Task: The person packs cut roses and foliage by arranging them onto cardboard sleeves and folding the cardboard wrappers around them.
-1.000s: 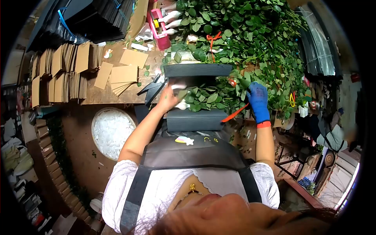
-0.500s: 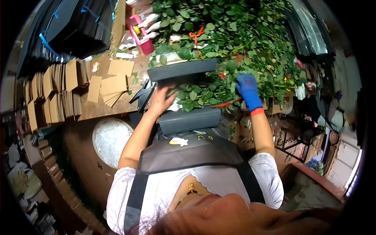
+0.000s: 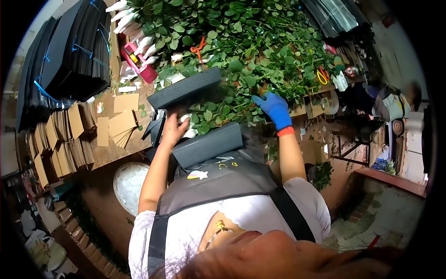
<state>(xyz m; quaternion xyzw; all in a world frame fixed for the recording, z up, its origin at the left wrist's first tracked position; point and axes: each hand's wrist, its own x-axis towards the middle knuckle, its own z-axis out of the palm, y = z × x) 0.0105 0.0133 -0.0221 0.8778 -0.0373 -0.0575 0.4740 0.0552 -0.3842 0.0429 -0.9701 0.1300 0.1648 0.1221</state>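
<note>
My bare left hand point(image 3: 174, 129) is at the left end of an open black corrugated sheet point(image 3: 208, 145), its fingers by white-wrapped flower heads point(image 3: 189, 128). Leafy stems point(image 3: 216, 114) lie between the sheet's two raised sides. My right hand point(image 3: 273, 108), in a blue glove with a red cuff, is at the stem end, its fingers partly bent among the stems. Whether it grips them cannot be made out. The sheet's far side point(image 3: 186, 88) stands up tilted. Black scissors point(image 3: 153, 128) lie left of my left hand.
A large heap of green stems point(image 3: 232, 37) covers the back of the wooden table point(image 3: 104, 153). Cardboard pieces point(image 3: 123, 125) and a pink tape dispenser point(image 3: 139, 65) are at the left. Black sheets point(image 3: 76, 51) are stacked at the back left. A round white-filled container point(image 3: 132, 186) stands below.
The view has turned, so the table appears slanted. My gloved hand has moved inward along the stems, and the red strip that hung by it no longer shows. My left hand stays by the flower heads.
</note>
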